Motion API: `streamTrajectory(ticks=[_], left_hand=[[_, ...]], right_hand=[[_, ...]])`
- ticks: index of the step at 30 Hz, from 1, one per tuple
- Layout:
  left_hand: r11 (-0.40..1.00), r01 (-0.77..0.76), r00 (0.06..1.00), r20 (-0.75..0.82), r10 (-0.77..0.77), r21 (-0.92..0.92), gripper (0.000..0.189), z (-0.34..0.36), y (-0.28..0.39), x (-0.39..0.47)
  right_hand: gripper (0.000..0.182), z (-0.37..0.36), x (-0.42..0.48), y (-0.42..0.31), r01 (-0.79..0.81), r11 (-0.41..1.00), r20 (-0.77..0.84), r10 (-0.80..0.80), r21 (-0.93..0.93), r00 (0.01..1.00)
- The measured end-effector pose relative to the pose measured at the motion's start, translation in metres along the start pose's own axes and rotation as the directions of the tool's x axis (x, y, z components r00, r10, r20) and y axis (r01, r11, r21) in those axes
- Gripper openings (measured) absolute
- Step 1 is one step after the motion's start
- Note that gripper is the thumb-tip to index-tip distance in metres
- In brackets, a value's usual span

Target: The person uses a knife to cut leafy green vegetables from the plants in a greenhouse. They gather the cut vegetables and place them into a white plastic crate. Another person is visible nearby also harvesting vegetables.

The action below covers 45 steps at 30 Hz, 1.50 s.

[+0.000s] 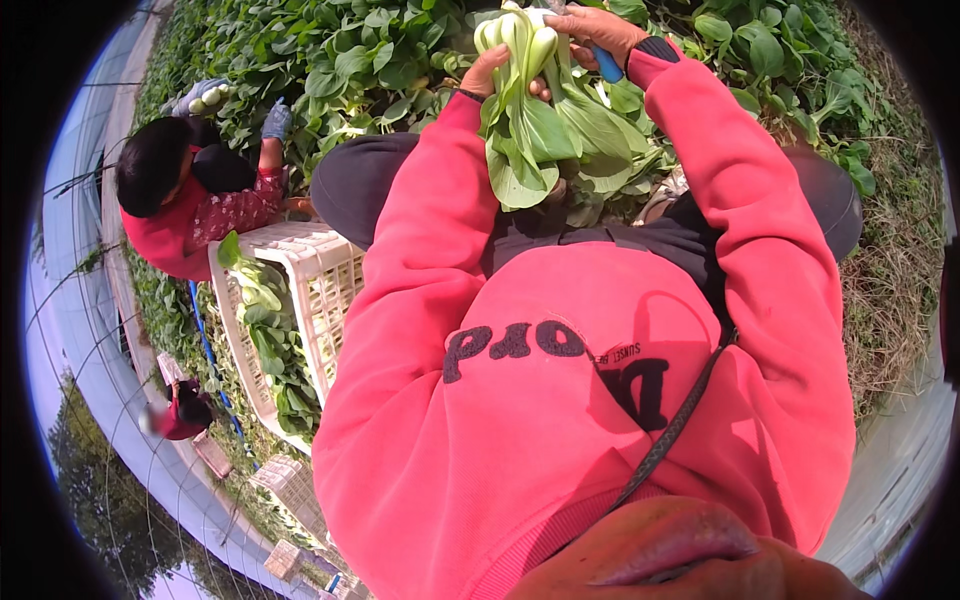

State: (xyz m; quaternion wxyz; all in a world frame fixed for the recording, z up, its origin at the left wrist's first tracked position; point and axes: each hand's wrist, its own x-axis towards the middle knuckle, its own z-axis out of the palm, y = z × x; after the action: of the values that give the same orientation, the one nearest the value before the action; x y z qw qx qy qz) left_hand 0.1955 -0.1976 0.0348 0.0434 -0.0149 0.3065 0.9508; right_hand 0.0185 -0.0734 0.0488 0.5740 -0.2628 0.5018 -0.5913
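Observation:
Near the top centre, my left hand [491, 73] grips a bunch of bok choy [529, 112] from the left side, thumb on the pale stalks. The leaves hang down towards my lap and the white bases point up, away from me. My right hand [600, 34] is at the upper right of the bunch, fingers at its base, curled around a tool with a blue handle [607, 65]. The tool's far end is mostly hidden by the fingers and the picture's top edge.
Growing leafy greens [360, 52] spread ahead. On the left stands a white plastic crate [300, 300] with picked bok choy [274, 345], beside a co-worker in red [202, 217] with gloves. Another person [187, 412] and more crates [292, 487] are behind. Dry grass [885, 285] lies to the right.

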Motion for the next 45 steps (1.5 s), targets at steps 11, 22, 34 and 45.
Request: streamTrajectory(ticks=[11,22,34,45], left_hand=[[0.507,-0.077,0.827,-0.229,0.514,0.859,0.038,-0.034,0.023,0.024],[0.349,-0.14,0.576,-0.21,0.79,0.927,0.073,-0.034,-0.01,0.026],[0.339,-0.293,0.659,-0.068,0.749,0.894,0.125,0.042,0.009,0.01],[0.42,-0.27,0.743,-0.09,0.663,0.866,0.116,0.067,0.014,-0.005]], right_hand=[[0.018,-0.045,-0.036,-0.036,0.154,0.987,-0.207,-0.141,0.048,0.968],[0.024,0.056,-0.019,-0.023,0.193,0.972,-0.253,-0.221,-0.131,0.942],[0.041,0.071,-0.031,-0.037,0.245,0.968,-0.178,-0.251,-0.053,0.952],[0.023,0.048,-0.04,-0.084,0.3,0.916,-0.005,-0.312,-0.266,0.95]])
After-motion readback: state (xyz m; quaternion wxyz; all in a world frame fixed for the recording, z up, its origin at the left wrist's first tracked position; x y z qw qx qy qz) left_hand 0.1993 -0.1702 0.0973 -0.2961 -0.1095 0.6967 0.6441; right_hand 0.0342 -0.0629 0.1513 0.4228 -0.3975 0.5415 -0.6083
